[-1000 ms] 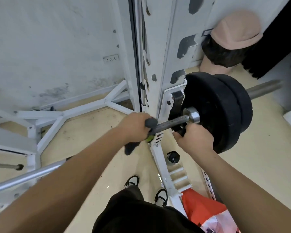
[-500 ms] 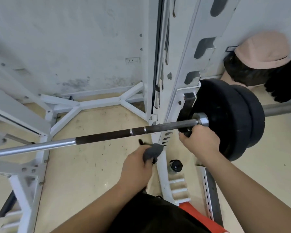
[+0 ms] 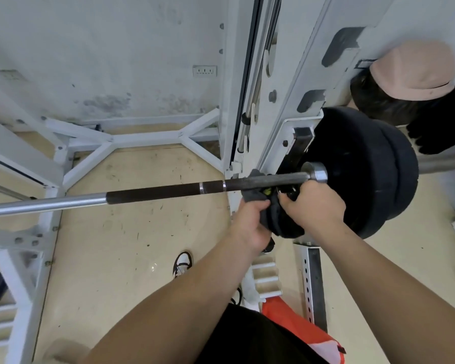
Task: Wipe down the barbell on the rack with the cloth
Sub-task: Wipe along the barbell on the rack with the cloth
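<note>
Barbell (image 3: 153, 191) rests across a white rack (image 3: 294, 74), its shaft running from the left edge of the scene to a steel collar (image 3: 317, 172) and two black weight plates (image 3: 357, 166) on the right. A dark cloth (image 3: 269, 214) hangs bunched against the underside of the shaft, just left of the collar. The person's left hand (image 3: 250, 227) grips the cloth from below, fingers curled round it. The right hand (image 3: 315, 206), just beside it and under the collar, has its fingers curled and pinches the cloth's right edge with the thumb. Below lies a scuffed beige floor (image 3: 132, 245), with one black-and-white shoe (image 3: 181, 264) near the rack's foot and an orange bag (image 3: 307, 329) at the near right. A pink cap (image 3: 413, 72) sits far right, behind the plates.
</note>
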The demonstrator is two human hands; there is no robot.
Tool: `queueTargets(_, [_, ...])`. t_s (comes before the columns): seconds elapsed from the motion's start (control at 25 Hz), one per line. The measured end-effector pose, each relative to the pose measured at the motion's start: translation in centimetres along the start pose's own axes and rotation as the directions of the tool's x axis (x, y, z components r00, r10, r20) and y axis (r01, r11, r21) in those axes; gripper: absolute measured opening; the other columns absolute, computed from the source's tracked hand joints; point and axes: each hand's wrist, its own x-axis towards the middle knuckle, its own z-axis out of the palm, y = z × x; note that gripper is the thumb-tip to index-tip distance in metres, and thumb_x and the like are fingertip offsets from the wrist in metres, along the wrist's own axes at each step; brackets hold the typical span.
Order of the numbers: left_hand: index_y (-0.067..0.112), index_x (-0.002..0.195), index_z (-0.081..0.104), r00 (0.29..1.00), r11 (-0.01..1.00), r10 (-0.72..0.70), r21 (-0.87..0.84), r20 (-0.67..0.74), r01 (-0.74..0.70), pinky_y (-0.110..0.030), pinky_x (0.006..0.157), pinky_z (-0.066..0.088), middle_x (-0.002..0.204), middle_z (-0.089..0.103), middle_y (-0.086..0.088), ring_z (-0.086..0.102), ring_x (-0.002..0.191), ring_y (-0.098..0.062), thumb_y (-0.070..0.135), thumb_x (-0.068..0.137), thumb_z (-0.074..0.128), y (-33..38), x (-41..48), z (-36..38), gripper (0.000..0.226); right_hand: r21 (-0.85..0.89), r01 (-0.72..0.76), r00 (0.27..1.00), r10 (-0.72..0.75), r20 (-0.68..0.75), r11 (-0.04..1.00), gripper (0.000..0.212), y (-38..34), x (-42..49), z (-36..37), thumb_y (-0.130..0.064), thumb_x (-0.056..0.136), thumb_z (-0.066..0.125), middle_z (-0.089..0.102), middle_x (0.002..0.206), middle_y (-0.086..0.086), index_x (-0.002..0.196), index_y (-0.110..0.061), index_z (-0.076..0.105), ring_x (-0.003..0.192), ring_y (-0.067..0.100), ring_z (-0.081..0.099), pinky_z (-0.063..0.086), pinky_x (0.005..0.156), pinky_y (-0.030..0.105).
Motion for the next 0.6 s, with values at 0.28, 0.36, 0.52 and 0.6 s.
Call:
queueTargets(0.28, [0.002,0.136,0.059,0.998,0.996,-0.031,-0.088,-0.053,0.026,-0.042,0.077,0.063,0.109,0.075,-0.020,0.077,0.087,-0.030,-0.006,0.094,0.043,2.1,-0.2,-1.7,0.046,0.016,-0.002,1.000,0.001,0.023,1.000,0.043,0.1,0.2,0.3,-0.059,0.086,0.059,0.061,0.071,0.001,0.075,-0.018,0.057,0.065,0.025,0.055,0.042,0.053,0.028])
queueTargets(0.36, [0.004,0.138,0.059,0.994,0.997,-0.072,-0.005,-0.082,0.072,-0.041,0.073,0.064,0.115,0.075,-0.020,0.078,0.090,-0.030,-0.003,0.098,0.042,0.7,-0.2,0.1,0.044,0.013,-0.005,1.000,0.004,0.028,1.000,0.041,0.2,0.3,0.2,-0.057,0.086,0.059,0.061,0.074,0.002,0.080,-0.017,0.061,0.066,0.026,0.055,0.041,0.054,0.028])
queueTargets(0.52, [0.003,0.111,0.067,0.996,0.998,-0.017,-0.058,-0.091,0.012,-0.033,0.066,0.062,0.092,0.077,-0.018,0.076,0.076,-0.027,-0.008,0.097,0.041,3.9,-2.5,-2.1,0.031,0.023,-0.007,0.999,0.006,0.032,1.000,0.044,0.4,0.0,0.1,-0.061,0.086,0.059,0.059,0.068,-0.001,0.076,-0.017,0.058,0.061,0.022,0.056,0.037,0.049,0.025])
queueTargets(0.6, [-0.001,0.114,0.065,0.993,0.991,-0.026,-0.130,-0.115,0.011,-0.033,0.068,0.063,0.093,0.077,-0.018,0.075,0.076,-0.027,-0.008,0.097,0.041,4.3,-3.4,-2.3,0.030,0.038,-0.005,1.000,0.004,0.025,0.999,0.045,0.2,-0.3,0.2,-0.060,0.087,0.058,0.059,0.065,-0.001,0.075,-0.017,0.058,0.059,0.019,0.057,0.038,0.048,0.025])
